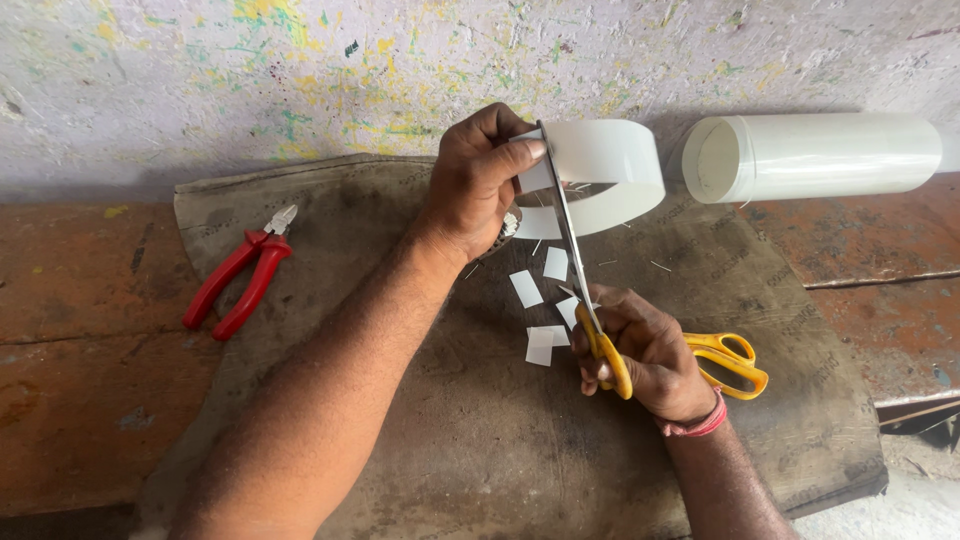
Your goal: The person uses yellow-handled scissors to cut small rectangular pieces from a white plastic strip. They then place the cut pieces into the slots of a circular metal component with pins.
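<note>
My left hand (478,180) pinches the end of a curled white plastic strip (610,165), holding it up above a brown mat (430,420). My right hand (640,350) grips yellow-handled scissors (600,330). Their long blade (562,215) points up and away from me and meets the strip beside my left fingertips. Several small white cut pieces (540,310) lie on the mat between my two hands.
Red-handled pliers (245,270) lie at the mat's left edge. A white plastic roll (810,155) lies on its side at the back right against the paint-flecked wall (200,80). The worn reddish bench top (80,350) drops off at the right (915,410).
</note>
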